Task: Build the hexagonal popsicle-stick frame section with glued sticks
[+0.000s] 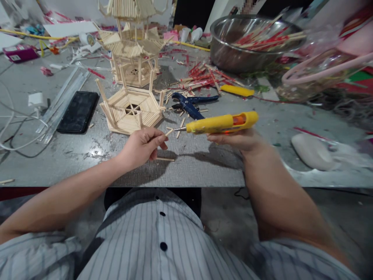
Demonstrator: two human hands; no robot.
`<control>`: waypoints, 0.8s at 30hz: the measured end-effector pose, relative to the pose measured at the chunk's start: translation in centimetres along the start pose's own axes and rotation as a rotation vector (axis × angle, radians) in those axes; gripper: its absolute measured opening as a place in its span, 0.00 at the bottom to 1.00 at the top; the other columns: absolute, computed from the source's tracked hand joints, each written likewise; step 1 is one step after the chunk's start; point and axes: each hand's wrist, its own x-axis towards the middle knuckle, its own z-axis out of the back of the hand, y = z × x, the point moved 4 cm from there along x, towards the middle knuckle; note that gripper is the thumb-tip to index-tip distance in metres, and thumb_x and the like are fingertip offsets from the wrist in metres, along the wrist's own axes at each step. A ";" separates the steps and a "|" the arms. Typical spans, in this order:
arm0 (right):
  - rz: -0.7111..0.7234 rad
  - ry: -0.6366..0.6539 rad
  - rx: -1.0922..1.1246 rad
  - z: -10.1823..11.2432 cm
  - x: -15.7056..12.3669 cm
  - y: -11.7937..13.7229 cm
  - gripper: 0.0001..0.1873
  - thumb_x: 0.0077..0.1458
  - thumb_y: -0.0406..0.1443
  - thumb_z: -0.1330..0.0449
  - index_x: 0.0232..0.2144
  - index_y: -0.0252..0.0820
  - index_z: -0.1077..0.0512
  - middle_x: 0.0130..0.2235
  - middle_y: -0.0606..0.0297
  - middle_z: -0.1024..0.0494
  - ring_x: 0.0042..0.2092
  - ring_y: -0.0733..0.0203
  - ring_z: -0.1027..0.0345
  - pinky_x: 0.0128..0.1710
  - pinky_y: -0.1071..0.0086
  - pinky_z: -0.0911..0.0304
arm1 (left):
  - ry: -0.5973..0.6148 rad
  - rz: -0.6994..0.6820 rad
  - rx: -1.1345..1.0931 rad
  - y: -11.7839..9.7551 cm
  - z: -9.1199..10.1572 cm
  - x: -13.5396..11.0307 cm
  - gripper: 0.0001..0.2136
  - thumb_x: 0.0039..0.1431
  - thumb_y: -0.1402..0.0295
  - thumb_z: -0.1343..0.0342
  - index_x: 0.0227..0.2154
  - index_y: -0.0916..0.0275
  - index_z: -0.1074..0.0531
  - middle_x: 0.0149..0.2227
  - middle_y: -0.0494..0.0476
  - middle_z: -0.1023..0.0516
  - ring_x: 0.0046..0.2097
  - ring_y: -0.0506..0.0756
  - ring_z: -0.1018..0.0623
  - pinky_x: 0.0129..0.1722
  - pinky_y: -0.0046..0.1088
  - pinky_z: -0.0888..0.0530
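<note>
The left hand (145, 145) pinches a loose stick (169, 133) above the desk (210, 177), by the tip of the glue gun (214, 123) clasped in the right hand (237, 140), while the hexagonal base (119, 105) beyond has posts but no roof, unlike the tiered tower (131, 47).

No readable text or numbers

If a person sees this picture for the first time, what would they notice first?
Probably the bright yellow glue gun in the right hand, its tip near a small stick in the left hand. Beyond the left hand stands a tower of sticks; farther right is a steel bowl.
</note>
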 end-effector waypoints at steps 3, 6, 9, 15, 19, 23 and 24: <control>-0.010 0.017 -0.020 -0.2 0.0 0.4 0.24 0.28 0.54 0.30 0.29 0.50 0.23 0.35 0.67 0.20 0.42 0.51 0.25 0.49 0.52 0.30 | 0.028 -0.021 -0.049 -0.2 -0.1 0.0 0.10 0.59 0.64 0.47 0.28 0.65 0.29 0.27 0.54 0.22 0.17 0.42 0.32 0.16 0.16 0.35; -0.005 -0.013 -0.031 0.0 -0.1 1.1 0.22 0.29 0.55 0.31 0.26 0.49 0.26 0.31 0.66 0.21 0.36 0.54 0.27 0.44 0.55 0.29 | 0.034 -0.018 -0.110 -0.1 -0.1 0.0 0.10 0.59 0.64 0.47 0.28 0.65 0.30 0.28 0.54 0.22 0.17 0.42 0.32 0.16 0.16 0.36; 0.032 -0.206 0.086 1.5 0.0 1.4 0.19 0.36 0.53 0.32 0.24 0.48 0.29 0.30 0.66 0.23 0.25 0.64 0.36 0.27 0.65 0.35 | 0.033 -0.010 -0.139 0.0 0.0 0.0 0.10 0.59 0.63 0.46 0.28 0.65 0.30 0.28 0.53 0.23 0.17 0.42 0.33 0.16 0.17 0.36; -0.098 -0.844 0.194 7.3 0.0 -0.8 0.19 0.37 0.45 0.30 0.26 0.49 0.37 0.24 0.72 0.29 0.21 0.68 0.43 0.21 0.68 0.45 | 0.004 0.014 -0.127 0.1 0.3 0.0 0.11 0.57 0.60 0.45 0.28 0.65 0.30 0.25 0.52 0.24 0.17 0.42 0.34 0.16 0.17 0.37; -0.189 -0.931 0.262 10.6 -0.6 -2.8 0.17 0.41 0.41 0.32 0.29 0.49 0.37 0.21 0.76 0.31 0.18 0.70 0.44 0.21 0.69 0.44 | -0.012 0.013 -0.145 -0.2 0.4 0.1 0.12 0.56 0.59 0.44 0.28 0.65 0.30 0.27 0.52 0.24 0.17 0.42 0.34 0.16 0.18 0.37; -0.438 -0.866 0.272 12.3 -1.5 -4.9 0.16 0.46 0.44 0.34 0.28 0.45 0.36 0.19 0.75 0.32 0.17 0.71 0.42 0.22 0.69 0.42 | -0.016 0.016 -0.137 -0.2 0.6 0.1 0.12 0.56 0.59 0.44 0.28 0.65 0.30 0.26 0.51 0.25 0.17 0.42 0.34 0.17 0.19 0.37; -0.474 -0.844 0.252 12.5 -1.6 -5.3 0.15 0.49 0.45 0.36 0.28 0.44 0.36 0.19 0.74 0.32 0.17 0.71 0.42 0.22 0.69 0.42 | -0.014 0.015 -0.135 -0.1 0.6 0.1 0.12 0.56 0.59 0.44 0.28 0.65 0.30 0.26 0.51 0.25 0.17 0.42 0.34 0.17 0.19 0.37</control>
